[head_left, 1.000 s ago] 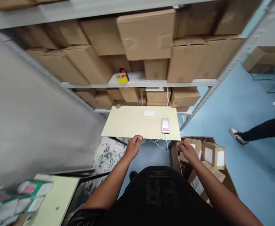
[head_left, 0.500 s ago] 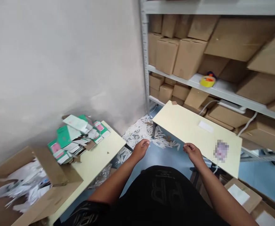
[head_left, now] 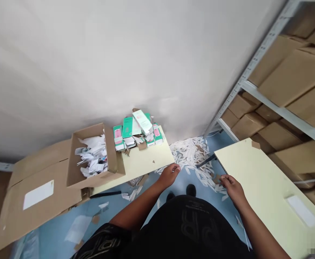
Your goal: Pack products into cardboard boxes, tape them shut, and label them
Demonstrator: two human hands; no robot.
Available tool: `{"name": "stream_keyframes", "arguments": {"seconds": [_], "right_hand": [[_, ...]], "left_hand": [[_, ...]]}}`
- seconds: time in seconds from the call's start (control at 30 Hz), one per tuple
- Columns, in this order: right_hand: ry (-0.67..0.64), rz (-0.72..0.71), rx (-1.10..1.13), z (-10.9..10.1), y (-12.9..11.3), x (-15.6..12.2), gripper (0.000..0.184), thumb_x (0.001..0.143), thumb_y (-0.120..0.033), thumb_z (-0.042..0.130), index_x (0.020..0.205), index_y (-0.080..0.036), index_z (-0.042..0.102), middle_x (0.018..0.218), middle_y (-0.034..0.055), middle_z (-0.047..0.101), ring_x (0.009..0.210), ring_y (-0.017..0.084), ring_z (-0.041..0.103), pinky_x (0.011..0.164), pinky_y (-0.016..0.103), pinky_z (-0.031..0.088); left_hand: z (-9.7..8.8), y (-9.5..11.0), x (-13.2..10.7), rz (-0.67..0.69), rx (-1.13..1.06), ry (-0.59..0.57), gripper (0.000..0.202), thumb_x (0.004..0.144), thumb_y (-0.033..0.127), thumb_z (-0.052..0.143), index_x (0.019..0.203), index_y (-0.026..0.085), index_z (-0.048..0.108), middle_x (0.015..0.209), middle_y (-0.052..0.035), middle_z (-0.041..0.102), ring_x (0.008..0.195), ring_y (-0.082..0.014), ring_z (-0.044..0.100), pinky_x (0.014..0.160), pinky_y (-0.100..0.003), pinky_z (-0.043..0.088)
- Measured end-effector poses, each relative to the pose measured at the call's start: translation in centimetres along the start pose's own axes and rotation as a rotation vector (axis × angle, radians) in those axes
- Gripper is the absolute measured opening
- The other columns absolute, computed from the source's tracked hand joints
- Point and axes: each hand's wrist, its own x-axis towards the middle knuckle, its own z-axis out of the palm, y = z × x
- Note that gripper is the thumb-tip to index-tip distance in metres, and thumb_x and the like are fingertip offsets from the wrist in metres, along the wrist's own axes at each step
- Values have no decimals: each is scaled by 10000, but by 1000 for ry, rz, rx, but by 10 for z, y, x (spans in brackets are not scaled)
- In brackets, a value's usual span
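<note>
My left hand (head_left: 169, 175) hangs in the air near the front right corner of the left table (head_left: 138, 163), its fingers curled in and nothing showing in them. Close to the near left edge of the right table (head_left: 241, 158), my right hand (head_left: 232, 186) is also loosely closed, with no object visible in it. A pile of green and white cartons (head_left: 131, 126), some with pink panels, lies on the left table against the wall. Beside the pile stands an open cardboard box (head_left: 75, 162) full of crumpled white paper (head_left: 94, 154).
White paper scraps (head_left: 189, 153) cover the blue floor between the tables. On the right stands a metal shelf (head_left: 281, 108) filled with cardboard boxes (head_left: 265, 127). A white flat object (head_left: 301, 210) lies on the right table. Left, a large flattened carton (head_left: 38, 180) carries a white label.
The view has swung left, bringing the whole paper-filled box and the large carton into sight and taking the yellow tape on the shelf out. Both hands stay curled in front of the body.
</note>
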Motion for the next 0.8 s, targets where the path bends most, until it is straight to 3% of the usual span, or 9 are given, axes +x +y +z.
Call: {"name": "stream_keyframes", "arguments": {"seconds": [0.23, 0.43, 0.63, 0.8], "right_hand": [[-305, -47, 89, 34, -36, 96, 434, 782, -597, 645, 985, -222, 728, 964, 93, 788, 869, 298, 765, 796, 401, 591], [-535, -176, 20, 65, -75, 157, 400, 772, -578, 630, 932, -224, 726, 906, 76, 781, 829, 283, 759, 752, 378, 575], [-712, -183, 6, 109, -108, 170, 408, 760, -562, 631, 949, -209, 709, 908, 75, 768, 815, 263, 750, 747, 357, 564], [-858, -157, 40, 178, -174, 153, 338, 744, -501, 688, 909, -207, 680, 860, 51, 734, 759, 218, 714, 695, 311, 555]], "left_hand": [[-9, -1, 11, -176, 30, 258, 302, 927, 471, 528, 1027, 229, 678, 1086, -68, 749, 1043, -258, 683, 891, -371, 513], [-1, 11, 10, -243, 22, 445, 317, 927, 483, 526, 1024, 215, 666, 1062, -69, 739, 1012, -250, 678, 896, -369, 510], [-8, 17, -6, -323, 57, 572, 315, 910, 468, 557, 1055, 207, 657, 1073, -66, 732, 1009, -246, 674, 898, -365, 506], [-40, 16, -19, -412, 2, 668, 339, 907, 467, 562, 1094, 205, 670, 1107, -63, 742, 1022, -236, 679, 915, -354, 511]]}}
